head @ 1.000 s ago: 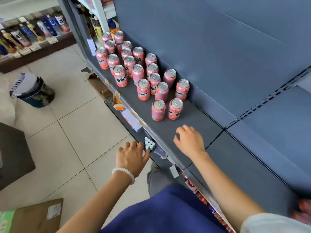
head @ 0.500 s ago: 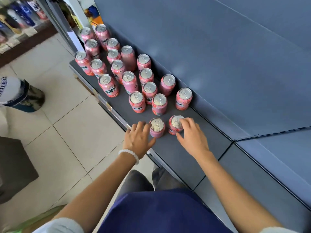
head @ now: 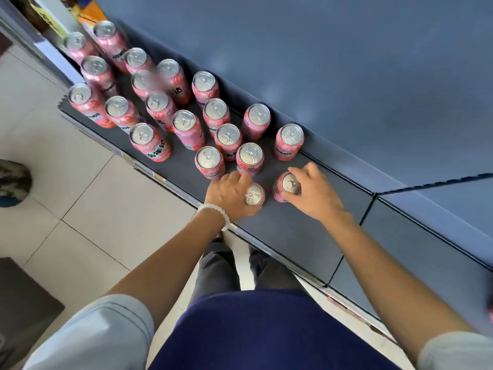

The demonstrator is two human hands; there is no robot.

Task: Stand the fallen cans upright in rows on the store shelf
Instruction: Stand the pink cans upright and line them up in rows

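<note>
On the dark shelf (head: 288, 231), every pink can that can be seen is already stood upright, silver top up; no fallen can is visible, though the far left end is partly blurred. The cans are gathered in loose diagonal lines rather than true rows, with uneven gaps between them, so straightening appears to be what is left. The two nearest cans are being handled. The front-left can (head: 254, 194) is gripped by the left hand (head: 229, 194), whose fingers are curled round its side, a white bead bracelet (head: 216, 212) being worn at that wrist. The front-right can (head: 286, 186) is held by the right hand (head: 312, 194), its fingers wrapped round the body just below the rim. Both cans are set apart from the can behind them (head: 250, 157) and from the can by the back panel (head: 289, 141). The task is judged nearly complete, with this last pair probably still to be nudged into line.
</note>
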